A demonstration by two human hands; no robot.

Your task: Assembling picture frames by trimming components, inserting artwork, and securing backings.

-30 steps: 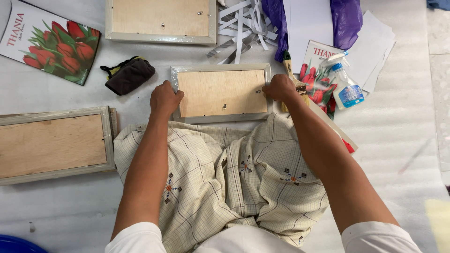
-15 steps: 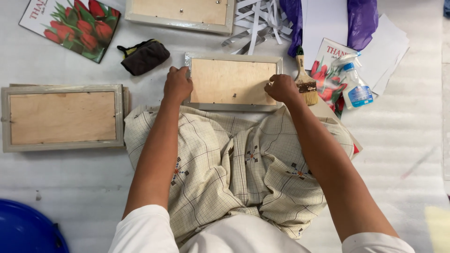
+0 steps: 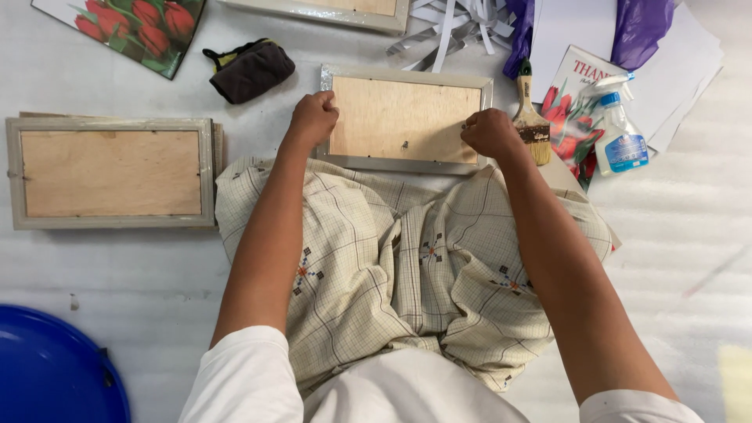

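A grey picture frame [image 3: 403,77] lies face down in front of my lap, its plywood backing up with a small hanger near the lower middle. My left hand [image 3: 313,117] is curled over the frame's left edge, fingertips pressing at the border. My right hand [image 3: 489,131] is curled over the right edge the same way. Both hands press on the frame. My legs are covered by a checked beige cloth [image 3: 399,266].
A second frame [image 3: 110,172] lies face down at the left, a third frame [image 3: 329,12] at the top. A paintbrush [image 3: 531,117], a spray bottle [image 3: 620,137], tulip prints [image 3: 568,110], a dark pouch [image 3: 249,70], paper strips [image 3: 450,27], a blue round object [image 3: 55,368].
The view has shifted, so everything sits lower and further right in the picture. Both hands stay on the frame's side edges; the right hand has slid slightly down its edge.
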